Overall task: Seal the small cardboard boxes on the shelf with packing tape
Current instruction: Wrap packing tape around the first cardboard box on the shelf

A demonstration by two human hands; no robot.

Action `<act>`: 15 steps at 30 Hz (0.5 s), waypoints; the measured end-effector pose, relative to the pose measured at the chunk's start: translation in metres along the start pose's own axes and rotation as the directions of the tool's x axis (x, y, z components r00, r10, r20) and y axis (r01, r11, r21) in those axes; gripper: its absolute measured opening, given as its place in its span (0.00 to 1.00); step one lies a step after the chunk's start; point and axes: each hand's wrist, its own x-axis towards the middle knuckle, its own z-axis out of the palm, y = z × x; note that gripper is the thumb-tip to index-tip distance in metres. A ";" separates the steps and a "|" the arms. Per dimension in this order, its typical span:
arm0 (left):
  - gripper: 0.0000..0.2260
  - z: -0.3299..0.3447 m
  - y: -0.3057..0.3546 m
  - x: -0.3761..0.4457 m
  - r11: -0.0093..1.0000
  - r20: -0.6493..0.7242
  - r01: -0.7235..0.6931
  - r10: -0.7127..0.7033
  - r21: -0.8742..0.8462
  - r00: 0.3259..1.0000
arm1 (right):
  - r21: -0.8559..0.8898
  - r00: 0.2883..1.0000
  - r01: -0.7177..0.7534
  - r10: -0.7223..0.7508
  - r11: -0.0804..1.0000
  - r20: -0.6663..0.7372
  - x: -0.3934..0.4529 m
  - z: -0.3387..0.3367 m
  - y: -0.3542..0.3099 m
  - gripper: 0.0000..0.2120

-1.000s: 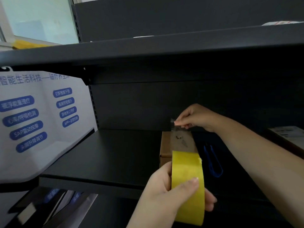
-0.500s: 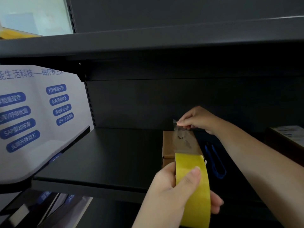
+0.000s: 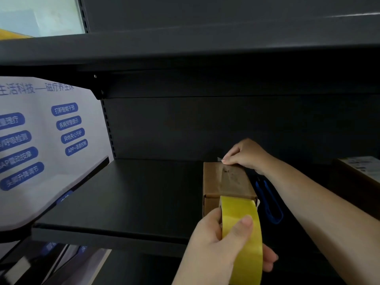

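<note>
Pinching tape end (image 3: 221, 159) behind box (image 3: 226, 182), right grip (image 3: 244, 156); left grip (image 3: 218, 249) clasps roll (image 3: 242, 233) in front.

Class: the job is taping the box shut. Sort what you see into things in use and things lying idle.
In use: cardboard box; yellow tape roll, gripped by left hand; tape end, pinched by right hand.

Idle: blue scissors; printed poster; labelled box at far right.
</note>
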 end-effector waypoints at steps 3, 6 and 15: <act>0.20 -0.001 -0.003 0.000 1.000 0.002 0.001 -0.001 -0.010 1.000 | 0.052 0.999 -0.011 0.013 0.999 -0.033 0.001 0.002 0.004 0.06; 0.20 0.000 -0.006 0.000 1.000 -0.006 -0.006 0.006 -0.009 1.000 | 0.113 0.998 -0.056 0.058 0.992 -0.014 0.002 0.010 0.010 0.12; 0.21 0.001 -0.013 0.000 0.999 -0.068 -0.045 0.046 0.014 0.997 | -0.433 0.943 0.288 -0.175 0.854 0.283 -0.044 0.013 -0.024 0.30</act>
